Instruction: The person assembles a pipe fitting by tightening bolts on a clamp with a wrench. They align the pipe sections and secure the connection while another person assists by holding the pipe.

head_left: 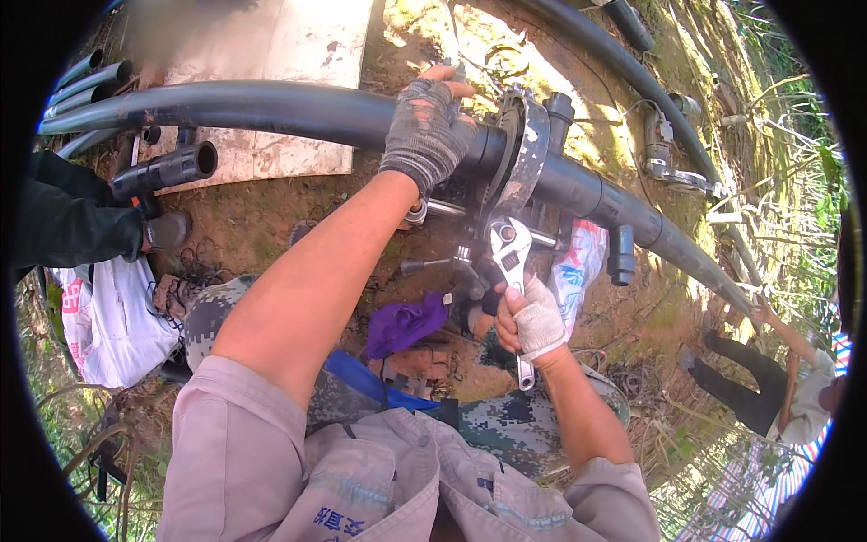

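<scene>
My right hand, in a pale glove with bare fingertips, is closed around the handle of a silver adjustable wrench. The wrench stands with its jaw end up, at the lower part of a round metal clamp. This clamp encircles a long black plastic pipe. Left of it, my left hand, in a worn grey glove, lies curled over the pipe's top, its fingers bent toward the far side. Below the pipe are metal rods and a small handle belonging to the clamp frame.
Black branch fittings stick out of the pipe on the right. A purple cloth and white sacks lie on the dirt. A board lies behind. One person's leg is at left; another person grips the pipe's far right end.
</scene>
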The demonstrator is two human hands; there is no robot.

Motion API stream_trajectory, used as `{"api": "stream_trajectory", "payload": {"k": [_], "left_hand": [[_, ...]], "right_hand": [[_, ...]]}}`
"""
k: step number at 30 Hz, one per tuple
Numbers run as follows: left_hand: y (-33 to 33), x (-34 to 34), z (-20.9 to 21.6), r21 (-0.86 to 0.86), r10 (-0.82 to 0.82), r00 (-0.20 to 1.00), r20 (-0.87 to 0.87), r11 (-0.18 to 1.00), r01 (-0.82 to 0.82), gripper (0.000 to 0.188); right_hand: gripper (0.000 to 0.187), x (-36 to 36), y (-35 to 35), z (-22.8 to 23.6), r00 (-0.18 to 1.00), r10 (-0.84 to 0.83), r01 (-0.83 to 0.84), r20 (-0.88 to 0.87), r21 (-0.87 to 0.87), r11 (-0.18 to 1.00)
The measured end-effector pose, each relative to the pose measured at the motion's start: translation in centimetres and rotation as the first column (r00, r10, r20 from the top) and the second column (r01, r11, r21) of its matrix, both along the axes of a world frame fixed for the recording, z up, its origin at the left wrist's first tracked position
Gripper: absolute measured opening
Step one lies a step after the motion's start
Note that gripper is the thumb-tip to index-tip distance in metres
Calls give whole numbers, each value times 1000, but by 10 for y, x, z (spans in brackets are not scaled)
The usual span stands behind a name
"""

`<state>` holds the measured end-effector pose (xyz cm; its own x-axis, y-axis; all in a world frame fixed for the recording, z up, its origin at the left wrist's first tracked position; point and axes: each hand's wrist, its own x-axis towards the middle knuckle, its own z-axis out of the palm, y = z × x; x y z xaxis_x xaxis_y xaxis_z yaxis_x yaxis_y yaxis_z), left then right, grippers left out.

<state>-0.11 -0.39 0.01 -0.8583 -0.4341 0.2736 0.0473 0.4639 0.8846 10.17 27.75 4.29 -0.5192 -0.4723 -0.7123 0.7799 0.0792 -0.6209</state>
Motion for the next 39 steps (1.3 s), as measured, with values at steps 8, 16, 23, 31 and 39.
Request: {"api": "stream_trajectory", "payload": {"k": [8, 16, 23, 31, 39], "left_hand": [[1, -2, -9, -138, 40, 996, -74, 989, -50, 35], [-2, -2, -12, -119, -13, 999, -48, 993, 8, 35], [0, -4, -12, -183, 25, 999, -22, 983, -29, 38], [2, 3, 3, -289, 35, 998, 49, 957, -20, 34], [3, 2, -9, -107, -11, 999, 38, 994, 15, 40]], "right_hand": [[15, 29, -32, -8, 966, -258, 258, 4, -63, 964], [25, 61, -83, -41, 894, -448, 425, -10, -295, 856], [27, 50, -31, -10, 961, -275, 276, 25, -74, 958], [29, -61, 34, 14, 946, 323, -323, 40, 218, 921], [22, -60, 54, -12, 918, 396, -394, -16, -144, 908]]}}
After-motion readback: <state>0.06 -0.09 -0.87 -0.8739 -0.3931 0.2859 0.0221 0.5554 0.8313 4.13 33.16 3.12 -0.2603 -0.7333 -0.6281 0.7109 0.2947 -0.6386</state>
